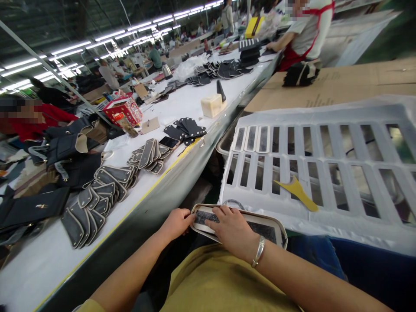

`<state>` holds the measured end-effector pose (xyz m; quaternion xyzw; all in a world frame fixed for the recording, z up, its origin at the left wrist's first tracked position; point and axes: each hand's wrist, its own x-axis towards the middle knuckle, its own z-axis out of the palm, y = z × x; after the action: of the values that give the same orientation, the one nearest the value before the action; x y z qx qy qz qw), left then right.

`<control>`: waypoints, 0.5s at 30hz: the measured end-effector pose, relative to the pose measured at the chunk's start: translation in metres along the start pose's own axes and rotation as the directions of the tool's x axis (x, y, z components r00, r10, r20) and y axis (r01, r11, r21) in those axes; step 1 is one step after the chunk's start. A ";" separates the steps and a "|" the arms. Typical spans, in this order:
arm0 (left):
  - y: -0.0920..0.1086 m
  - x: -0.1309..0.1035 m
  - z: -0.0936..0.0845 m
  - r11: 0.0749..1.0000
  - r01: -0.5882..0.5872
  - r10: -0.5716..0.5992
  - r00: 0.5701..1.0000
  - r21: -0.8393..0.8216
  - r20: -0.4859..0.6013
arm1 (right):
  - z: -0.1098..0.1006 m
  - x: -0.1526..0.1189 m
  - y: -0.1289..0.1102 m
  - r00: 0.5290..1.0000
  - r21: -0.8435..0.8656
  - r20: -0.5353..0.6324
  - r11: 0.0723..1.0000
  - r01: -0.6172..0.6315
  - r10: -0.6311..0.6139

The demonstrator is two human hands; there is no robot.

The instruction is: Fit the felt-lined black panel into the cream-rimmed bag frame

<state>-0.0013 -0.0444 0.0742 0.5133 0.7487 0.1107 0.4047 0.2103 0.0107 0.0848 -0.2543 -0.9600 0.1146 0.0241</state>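
Observation:
In the head view, a long rounded panel (240, 223) with a raised off-white border and speckled dark grey strips lies across my lap, tilted down to the right. My left hand (180, 223) grips its left end, thumb on the top face and fingers curled beneath. On the panel's upper face lies my right hand (229, 223), fingers spread over the grey strip and the border. A silver bracelet circles that wrist. Just beyond the panel is a white slotted frame (276, 119), with a few white-edged grey pieces (251, 138) at its left end and a yellow cut piece (297, 193) on it.
To the left runs a long white table (136, 225) holding stacked dark pieces with light edges (97, 195), black pieces (185, 130), a phone (169, 143) and a cream block (211, 105). Black bags (35, 206) lie further left. A co-worker in a red apron (305, 39) stands beyond the cardboard.

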 end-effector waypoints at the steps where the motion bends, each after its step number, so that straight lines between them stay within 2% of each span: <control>1: 0.003 0.000 0.001 0.997 -0.003 0.004 1.000 0.077 -0.023 | -0.001 0.000 0.000 1.000 -0.003 0.006 1.000 0.000 0.000; 3: 0.009 0.001 0.001 0.988 -0.006 0.013 0.999 0.151 -0.043 | -0.002 0.000 0.000 1.000 -0.003 0.018 1.000 0.000 0.000; 8: 0.012 0.007 -0.003 0.985 0.020 -0.017 1.000 0.173 -0.017 | -0.001 0.001 0.001 1.000 0.004 -0.005 1.000 0.013 -0.013; 15: 0.004 0.013 -0.003 0.994 0.054 -0.058 0.998 0.090 0.040 | 0.001 -0.001 -0.001 1.000 -0.001 -0.008 1.000 -0.005 0.005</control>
<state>-0.0028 -0.0308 0.0719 0.5117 0.7583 0.0549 0.4001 0.2112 0.0093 0.0842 -0.2573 -0.9593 0.1131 0.0274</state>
